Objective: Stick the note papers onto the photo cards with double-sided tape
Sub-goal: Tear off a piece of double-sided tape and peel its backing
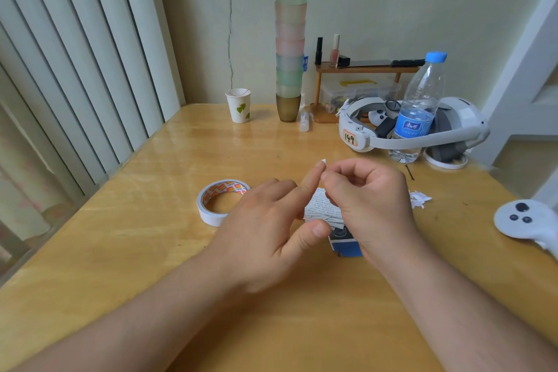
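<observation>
Two bare hands meet above the wooden table (151,251), both forearms reaching in from the near edge. Left hand (265,220): index finger extended up and away, a small white piece of tape (323,162) stuck at its tip; thumb held out to the side, remaining fingers loosely bent, nothing grasped. Right hand (367,199): fingers curled inward, thumb and forefinger pinching at the tape piece on the left fingertip. Landmark: roll of double-sided tape (222,201), lying flat on the table just left of the left hand. Right of the roll, beneath and between the hands, lies a note paper (321,208) with printed lines, resting on a blue photo card (345,243); both partly hidden by the hands. Farther right of the roll, beyond the right hand, a small heap of white paper scraps (419,199), then a white controller (527,220) at the table's edge. Behind the roll: a paper cup (238,110), a tall stack of coloured cups (290,51), a water bottle (419,109) and a white headset (422,127).
</observation>
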Tool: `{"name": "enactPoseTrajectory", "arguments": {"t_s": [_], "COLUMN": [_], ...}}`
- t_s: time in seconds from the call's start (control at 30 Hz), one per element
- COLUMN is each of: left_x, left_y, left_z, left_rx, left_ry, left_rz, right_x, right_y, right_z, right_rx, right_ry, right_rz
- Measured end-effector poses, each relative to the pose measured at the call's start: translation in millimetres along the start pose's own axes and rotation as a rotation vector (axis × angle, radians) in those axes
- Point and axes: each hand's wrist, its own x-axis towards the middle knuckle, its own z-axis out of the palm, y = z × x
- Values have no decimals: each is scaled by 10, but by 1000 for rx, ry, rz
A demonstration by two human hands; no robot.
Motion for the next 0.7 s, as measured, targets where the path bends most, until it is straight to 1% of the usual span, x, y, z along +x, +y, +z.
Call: {"name": "enactPoseTrajectory", "arguments": {"t_s": [0.1, 0.23, 0.33, 0.5, 0.6, 0.7], "left_x": [2, -8, -12, -12, -12, -12], "left_y": [22, 43, 60, 67, 54, 56], "left_z": [16, 43, 55, 35, 35, 43], "left_rx": [63, 43, 14, -54, -203, -467], "left_ry": [-16, -35, -24, 14, 17, -12], "left_rz": [-3, -23, -15, -2, -15, -86], "right_x": [3, 5, 10, 7, 13, 8], "right_y": [9, 18, 31, 18, 19, 9], "right_z": [9, -1, -2, 9, 10, 9], "right_rx": [-33, -45, -35, -36, -17, 37], "right_ry": [14, 9, -8, -83, -102, -130], "right_rz": [30, 34, 8, -62, -79, -76]}}
